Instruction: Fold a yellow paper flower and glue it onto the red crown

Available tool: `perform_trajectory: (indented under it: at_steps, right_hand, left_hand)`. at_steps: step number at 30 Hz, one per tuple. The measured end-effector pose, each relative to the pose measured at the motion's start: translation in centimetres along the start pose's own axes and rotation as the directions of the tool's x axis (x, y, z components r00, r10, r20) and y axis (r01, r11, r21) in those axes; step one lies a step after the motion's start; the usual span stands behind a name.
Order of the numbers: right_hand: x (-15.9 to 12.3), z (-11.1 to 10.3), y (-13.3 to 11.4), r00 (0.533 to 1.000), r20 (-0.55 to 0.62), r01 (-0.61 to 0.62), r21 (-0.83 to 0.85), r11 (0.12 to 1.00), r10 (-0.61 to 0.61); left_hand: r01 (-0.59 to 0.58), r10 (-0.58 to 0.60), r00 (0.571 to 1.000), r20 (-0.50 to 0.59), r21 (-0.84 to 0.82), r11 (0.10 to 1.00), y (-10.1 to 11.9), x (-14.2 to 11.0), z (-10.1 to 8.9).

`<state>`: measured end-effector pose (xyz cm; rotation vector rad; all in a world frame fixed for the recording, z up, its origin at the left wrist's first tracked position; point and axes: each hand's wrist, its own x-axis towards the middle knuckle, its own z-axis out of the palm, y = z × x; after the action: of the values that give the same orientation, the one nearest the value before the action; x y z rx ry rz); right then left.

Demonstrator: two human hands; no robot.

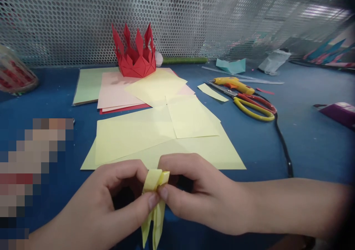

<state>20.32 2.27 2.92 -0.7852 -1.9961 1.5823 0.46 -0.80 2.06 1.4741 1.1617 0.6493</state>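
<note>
My left hand [119,198] and my right hand [194,191] meet near the front edge of the blue table [305,146]. Both pinch a small folded yellow paper piece [155,200] between thumbs and fingers. Two pointed ends of it hang down below my thumbs. Just beyond my hands lie several pale yellow paper sheets [155,135], overlapping each other. A finished red paper crown [135,56] stands upright at the back, on pink and yellow sheets.
Yellow-handled scissors [253,107] and a yellow glue gun [234,84] with a black cable [283,144] lie to the right. A green sheet [88,83], a teal paper scrap [231,66], a purple object [340,113] and a perforated metal screen [194,17] surround the work area.
</note>
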Motion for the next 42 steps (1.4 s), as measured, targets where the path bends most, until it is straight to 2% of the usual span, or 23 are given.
perform_trajectory:
  at_steps: [6, 14, 20, 24, 28, 33, 37, 42]
  right_hand:
    - [-0.2, 0.0, -0.1, 0.996, 0.012, 0.085, -0.017, 0.996, -0.085]
    - [0.0, 0.1, 0.2, 0.993, -0.025, 0.116, -0.034, 0.993, -0.117]
    - [0.0, 0.1, 0.3, 0.99, -0.017, 0.139, -0.045, 0.989, -0.14]
    - [0.2, 0.0, 0.4, 0.994, -0.078, 0.071, -0.025, 0.997, -0.072]
    - [0.2, 0.1, 0.7, 0.987, -0.155, -0.029, 0.074, 0.997, 0.04]
    - [0.3, 0.3, 1.0, 0.972, -0.227, 0.021, 0.371, 0.928, 0.069]
    - [0.6, 0.4, 0.9, 0.96, -0.269, 0.04, 0.411, 0.911, 0.079]
    - [0.8, 0.1, 0.9, 0.954, -0.272, -0.001, 0.42, 0.908, 0.126]
  left_hand:
    - [0.036, -0.037, 0.998, 0.06, 0.009, 0.999, 0.2, -0.1, -0.1]
    - [0.085, -0.085, 0.996, -0.012, 0.016, 0.996, 0.4, -0.1, -0.2]
    - [0.097, -0.097, 0.995, -0.005, -0.008, 0.995, 0.4, 0.0, -0.1]
    - [0.08, -0.081, 0.997, -0.012, -0.058, 0.995, 0.5, 0.2, -0.2]
    - [0.095, -0.09, 0.995, 0.038, -0.199, 0.975, 0.7, 0.9, -0.4]
    - [0.105, -0.105, 0.994, 0.017, -0.27, 0.957, 0.6, 1.0, -0.3]
    - [0.143, -0.148, 0.989, 0.007, -0.297, 0.944, -0.2, 0.5, -0.4]
    - [0.158, -0.17, 0.985, -0.024, -0.261, 0.952, -0.7, 0.6, -0.5]
